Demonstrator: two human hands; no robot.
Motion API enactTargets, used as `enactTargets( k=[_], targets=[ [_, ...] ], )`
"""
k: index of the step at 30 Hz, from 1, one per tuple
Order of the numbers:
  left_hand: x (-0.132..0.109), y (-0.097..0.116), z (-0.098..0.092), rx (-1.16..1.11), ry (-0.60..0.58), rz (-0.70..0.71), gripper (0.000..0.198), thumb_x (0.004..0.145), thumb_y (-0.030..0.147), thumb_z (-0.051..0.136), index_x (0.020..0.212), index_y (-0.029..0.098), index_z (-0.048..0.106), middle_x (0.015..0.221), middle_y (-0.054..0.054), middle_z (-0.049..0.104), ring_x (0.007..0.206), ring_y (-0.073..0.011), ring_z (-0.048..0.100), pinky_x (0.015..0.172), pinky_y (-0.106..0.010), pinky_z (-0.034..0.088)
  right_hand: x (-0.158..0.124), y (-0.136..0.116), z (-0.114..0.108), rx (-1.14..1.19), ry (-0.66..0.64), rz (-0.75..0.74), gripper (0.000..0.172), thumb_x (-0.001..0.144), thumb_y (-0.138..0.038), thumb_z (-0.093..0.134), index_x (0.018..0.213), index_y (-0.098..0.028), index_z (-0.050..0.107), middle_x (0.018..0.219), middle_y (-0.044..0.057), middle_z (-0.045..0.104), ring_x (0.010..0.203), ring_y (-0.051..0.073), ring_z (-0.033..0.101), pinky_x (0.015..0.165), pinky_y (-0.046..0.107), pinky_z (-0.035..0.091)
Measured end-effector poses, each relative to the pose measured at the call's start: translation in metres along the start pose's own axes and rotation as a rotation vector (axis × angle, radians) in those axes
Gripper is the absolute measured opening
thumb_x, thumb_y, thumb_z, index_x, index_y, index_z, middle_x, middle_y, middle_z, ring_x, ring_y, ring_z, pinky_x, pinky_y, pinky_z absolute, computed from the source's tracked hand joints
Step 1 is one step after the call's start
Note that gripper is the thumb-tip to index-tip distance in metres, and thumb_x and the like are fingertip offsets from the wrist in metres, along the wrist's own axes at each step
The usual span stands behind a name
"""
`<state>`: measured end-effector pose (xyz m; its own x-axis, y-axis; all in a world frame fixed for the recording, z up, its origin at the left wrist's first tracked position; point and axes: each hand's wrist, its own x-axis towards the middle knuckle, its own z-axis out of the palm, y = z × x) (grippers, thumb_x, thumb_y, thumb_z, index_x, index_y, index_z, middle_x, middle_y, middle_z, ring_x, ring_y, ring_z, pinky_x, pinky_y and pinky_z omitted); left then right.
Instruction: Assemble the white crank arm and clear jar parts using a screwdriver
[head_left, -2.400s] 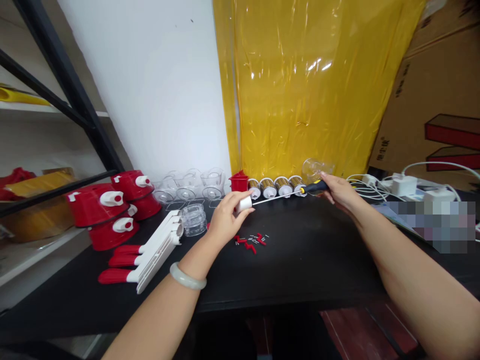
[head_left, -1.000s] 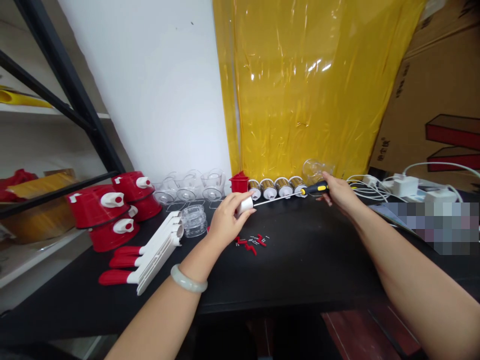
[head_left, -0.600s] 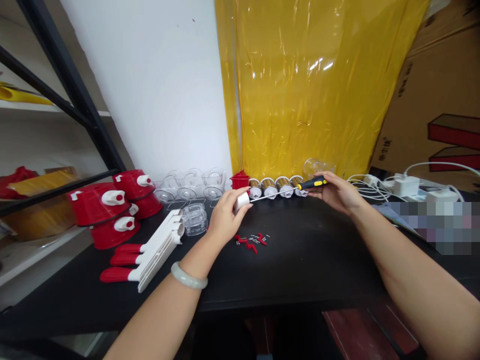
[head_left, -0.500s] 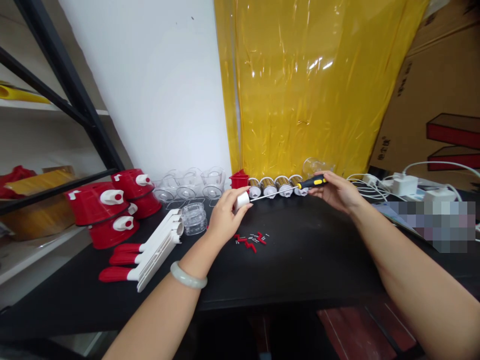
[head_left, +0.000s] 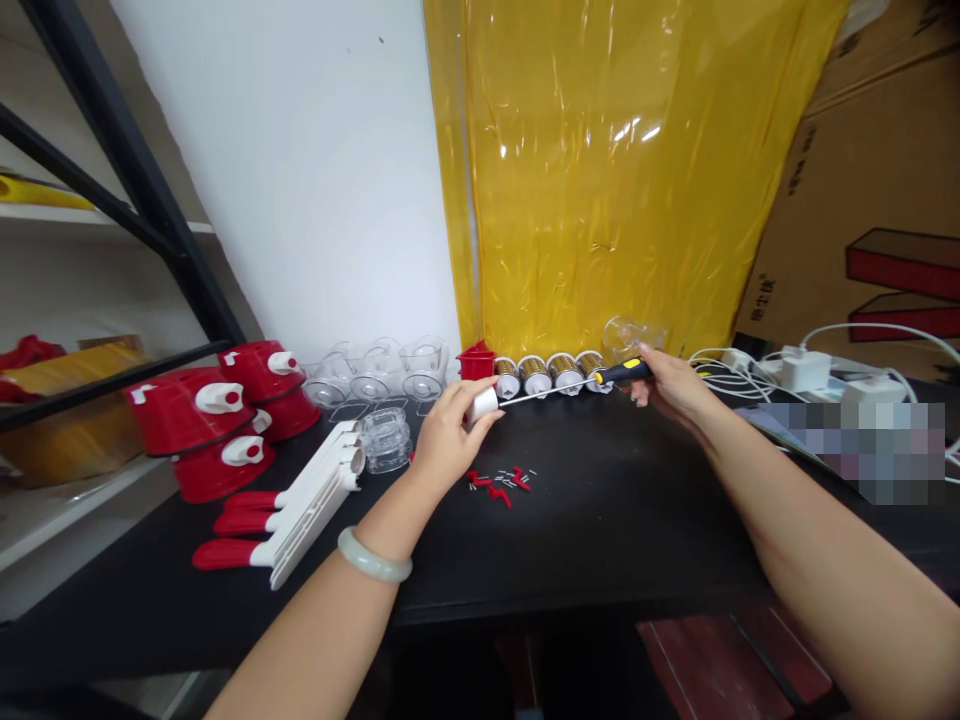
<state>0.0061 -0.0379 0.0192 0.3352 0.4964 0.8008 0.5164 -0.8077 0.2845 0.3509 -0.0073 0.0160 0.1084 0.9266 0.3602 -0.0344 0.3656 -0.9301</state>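
My left hand (head_left: 450, 425) is closed round a small white cylindrical part (head_left: 484, 404), holding it above the black table. In my right hand (head_left: 667, 385) is a screwdriver (head_left: 621, 372) with a black and yellow handle. Its long shaft points left, and the tip meets the right side of the white part. Below the hands lie red crank-shaped pieces (head_left: 501, 494) and several small silver screws or pins (head_left: 484, 480). Behind the shaft stands a row of drums (head_left: 535, 376) with gold-coloured perforated walls and white ends, beside a red hopper-like piece (head_left: 477, 361).
Left on the table (head_left: 585, 560) are red bases with white knobs (head_left: 196, 405), white parts with red handles (head_left: 311, 500), clear cups (head_left: 375, 372) and stacked clear pieces (head_left: 386, 440). White chargers and cables (head_left: 806, 370) lie at right. A cardboard box (head_left: 862, 200) stands behind them.
The right hand has turned slightly around the screwdriver handle, its fingers now lower. The screwdriver tip stays at the white part, and the left hand keeps its hold. The view has shifted a little.
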Motion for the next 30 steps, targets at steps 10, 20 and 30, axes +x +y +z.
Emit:
enactTargets(
  k=[10,20,30],
  targets=[
    [-0.001,-0.001,0.001,0.036,0.008,-0.035,0.039,0.093,0.029,0.06,0.132,0.026,0.055,0.121,-0.008,0.062,0.11,-0.0226,0.06,0.095,-0.038,0.049,0.0,0.0,0.005,0.134,0.058,0.001,0.032,0.082,-0.055,0.061,0.078,-0.024,0.063,0.074,0.005,0.072,0.068,0.023,0.07,0.065,0.04,0.06],
    [-0.001,-0.006,0.001,0.016,0.031,-0.049,0.039,0.093,0.029,0.06,0.131,0.027,0.055,0.121,-0.008,0.061,0.114,-0.023,0.059,0.098,-0.04,0.049,-0.013,-0.016,0.005,0.258,-0.163,-0.031,0.03,0.075,-0.045,0.075,0.094,-0.027,0.063,0.102,0.006,0.074,0.103,0.026,0.069,0.086,0.046,0.057],
    [-0.001,-0.002,0.001,-0.004,0.005,-0.037,0.038,0.092,0.03,0.061,0.13,0.026,0.057,0.121,-0.009,0.062,0.109,-0.0226,0.061,0.091,-0.036,0.051,-0.003,-0.009,0.003,0.234,-0.004,-0.014,0.038,0.067,-0.052,0.081,0.083,-0.023,0.064,0.077,0.001,0.068,0.064,0.016,0.068,0.072,0.035,0.061]
  ],
)
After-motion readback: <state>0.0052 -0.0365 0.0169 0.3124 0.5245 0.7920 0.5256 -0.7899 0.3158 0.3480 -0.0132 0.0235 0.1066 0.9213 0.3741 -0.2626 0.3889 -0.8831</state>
